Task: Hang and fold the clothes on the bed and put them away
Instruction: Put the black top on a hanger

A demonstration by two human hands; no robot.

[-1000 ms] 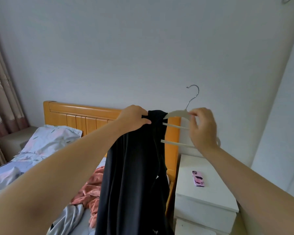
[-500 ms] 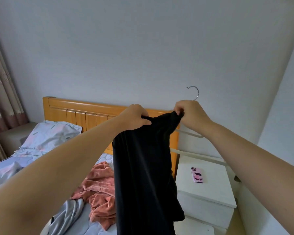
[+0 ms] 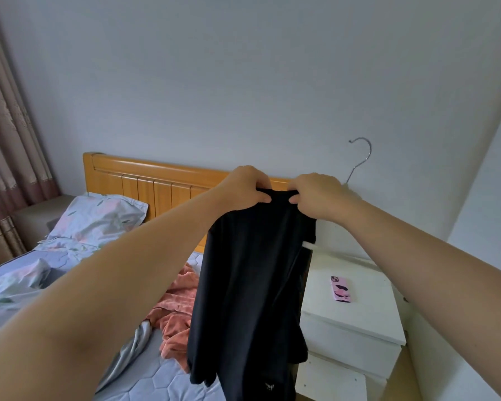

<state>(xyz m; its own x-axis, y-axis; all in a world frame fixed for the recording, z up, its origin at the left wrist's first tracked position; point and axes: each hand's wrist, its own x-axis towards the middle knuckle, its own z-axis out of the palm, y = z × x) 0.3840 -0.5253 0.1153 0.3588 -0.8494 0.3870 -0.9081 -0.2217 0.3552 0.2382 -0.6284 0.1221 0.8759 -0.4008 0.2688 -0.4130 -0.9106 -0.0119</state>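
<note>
The left hand (image 3: pixel 249 186) and right hand (image 3: pixel 315 195) each pinched the black garment (image 3: pixel 249 285) at its top edge, by the hanger (image 3: pixel 359 157). It looked light and limp, best held along that edge.

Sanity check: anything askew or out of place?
The hanger tilts, its hook leaning right, with the black garment bunched between the left hand and right hand. An orange garment lies crumpled on the bed.
</note>
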